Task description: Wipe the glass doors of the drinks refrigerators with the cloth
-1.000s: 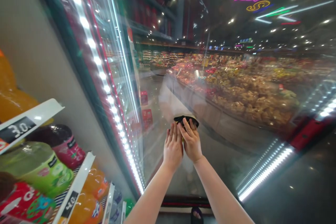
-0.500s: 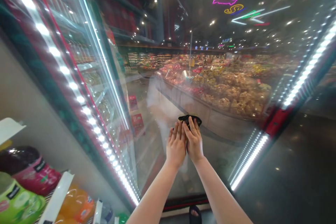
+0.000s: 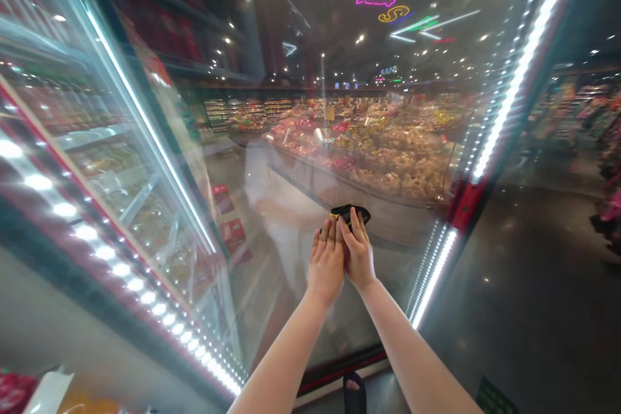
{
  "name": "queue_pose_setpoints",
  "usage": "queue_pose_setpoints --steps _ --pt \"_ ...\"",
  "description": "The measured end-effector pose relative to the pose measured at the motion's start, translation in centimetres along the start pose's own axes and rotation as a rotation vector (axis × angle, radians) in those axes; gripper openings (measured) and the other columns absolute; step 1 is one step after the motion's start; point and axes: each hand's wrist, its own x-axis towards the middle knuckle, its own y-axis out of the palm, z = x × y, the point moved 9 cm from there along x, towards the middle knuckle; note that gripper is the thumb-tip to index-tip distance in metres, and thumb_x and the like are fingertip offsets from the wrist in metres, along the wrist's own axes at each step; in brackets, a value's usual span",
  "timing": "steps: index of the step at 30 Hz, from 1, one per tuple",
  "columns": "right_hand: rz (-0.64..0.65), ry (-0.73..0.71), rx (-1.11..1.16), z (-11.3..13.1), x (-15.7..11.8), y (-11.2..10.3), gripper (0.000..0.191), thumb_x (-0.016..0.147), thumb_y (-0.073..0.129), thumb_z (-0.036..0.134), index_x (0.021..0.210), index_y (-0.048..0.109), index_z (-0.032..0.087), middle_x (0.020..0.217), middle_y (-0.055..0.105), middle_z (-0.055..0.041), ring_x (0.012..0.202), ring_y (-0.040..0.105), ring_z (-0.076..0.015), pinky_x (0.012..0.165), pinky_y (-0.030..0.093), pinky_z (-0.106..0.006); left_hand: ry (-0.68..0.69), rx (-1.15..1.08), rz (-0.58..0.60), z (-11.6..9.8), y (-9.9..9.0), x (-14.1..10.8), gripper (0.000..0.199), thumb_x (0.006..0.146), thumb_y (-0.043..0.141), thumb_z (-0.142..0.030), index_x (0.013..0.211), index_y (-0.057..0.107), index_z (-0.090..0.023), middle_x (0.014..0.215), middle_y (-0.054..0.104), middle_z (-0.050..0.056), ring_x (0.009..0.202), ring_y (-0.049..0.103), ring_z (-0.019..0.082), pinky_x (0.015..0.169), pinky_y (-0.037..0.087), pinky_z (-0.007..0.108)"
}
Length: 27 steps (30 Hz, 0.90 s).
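Both my hands lie flat against the inside of a glass door (image 3: 272,310), on a black cloth with a yellow edge (image 3: 361,215). My left hand (image 3: 326,266) has its fingers stretched out, their tips at the cloth's lower left edge. Beside it and touching it, my right hand (image 3: 359,252) presses on the cloth with straight fingers. Most of the cloth is hidden under the hands; its dark top edge shows above the fingertips. Neither hand's fingers are wrapped round anything.
Bright LED strips run along the door's left side (image 3: 133,283) and right side (image 3: 524,65). A red door fitting (image 3: 462,206) is at the right. Shelf goods (image 3: 17,391) show lower left. A foot in a dark slipper (image 3: 354,394) stands below. Produce displays (image 3: 398,155) appear through the glass.
The view has turned right, so the door frame and lights sit further left. Most bottles at lower left have left the picture. My hands stay flat together on the cloth, and it shifts slightly.
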Motion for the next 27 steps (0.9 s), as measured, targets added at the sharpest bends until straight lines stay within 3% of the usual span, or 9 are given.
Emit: queue_pose_setpoints --steps 4,8,12,17,22,25,27 --pt "0.018 -0.020 0.036 1.0 -0.1 1.6 0.064 0.098 0.049 0.012 0.155 0.032 0.035 0.165 0.025 -0.0026 0.153 0.023 -0.0282 0.117 0.042 -0.052 -0.011 0.041 -0.029 1.5 -0.1 -1.0 0.072 0.094 0.037 -0.008 0.159 0.006 -0.012 0.161 0.034 0.013 0.152 0.025 0.023 0.123 0.031 0.045" --pt "0.120 -0.086 0.028 -0.7 -3.2 1.5 0.065 0.096 0.045 0.005 0.153 0.038 0.035 0.162 0.034 -0.0027 0.151 0.028 -0.0255 0.114 0.046 -0.048 0.008 0.071 0.021 0.3 2.5 -3.6 0.069 0.093 0.034 -0.004 0.158 0.012 -0.012 0.157 0.041 0.014 0.149 0.033 0.025 0.120 0.037 0.045" --pt "0.081 -0.022 0.003 -5.0 -2.7 -1.5 0.067 0.094 0.043 0.002 0.151 0.041 0.037 0.161 0.036 -0.0009 0.150 0.032 -0.0249 0.116 0.044 -0.049 0.080 0.063 0.071 -3.3 4.4 -1.1 0.066 0.094 0.033 -0.004 0.157 0.016 -0.011 0.158 0.040 0.013 0.149 0.032 0.023 0.119 0.039 0.045" --pt "-0.014 0.036 0.037 -6.4 1.4 -2.8 0.064 0.097 0.044 0.007 0.154 0.035 0.034 0.166 0.026 -0.0027 0.153 0.022 -0.0259 0.120 0.037 -0.050 0.119 0.052 0.023 -4.3 3.4 4.0 0.068 0.095 0.034 -0.006 0.158 0.010 -0.012 0.161 0.034 0.011 0.152 0.022 0.021 0.124 0.030 0.045" --pt "0.063 -0.038 0.059 -6.4 0.3 -1.3 0.064 0.096 0.043 0.005 0.153 0.038 0.033 0.163 0.032 -0.0033 0.153 0.023 -0.0241 0.118 0.041 -0.046 0.054 0.065 -0.032 -3.5 3.9 2.2 0.074 0.092 0.034 -0.002 0.157 0.002 -0.015 0.160 0.034 0.011 0.152 0.021 0.020 0.126 0.024 0.045" --pt "0.081 -0.071 0.040 -8.6 -2.0 -1.7 0.067 0.094 0.044 0.003 0.153 0.037 0.035 0.163 0.032 -0.0031 0.152 0.027 -0.0249 0.115 0.045 -0.047 0.046 0.084 -0.048 -5.3 5.9 0.8 0.073 0.092 0.031 -0.001 0.158 0.002 -0.015 0.158 0.038 0.011 0.150 0.028 0.019 0.126 0.024 0.043" --pt "0.053 -0.048 0.007 -11.0 -2.8 -2.6 0.069 0.094 0.044 0.004 0.154 0.034 0.036 0.163 0.031 -0.0031 0.151 0.029 -0.0257 0.113 0.047 -0.049 0.062 0.090 -0.054 -7.3 7.5 1.4 0.073 0.093 0.030 -0.001 0.158 0.002 -0.016 0.158 0.039 0.010 0.149 0.030 0.017 0.126 0.024 0.041"
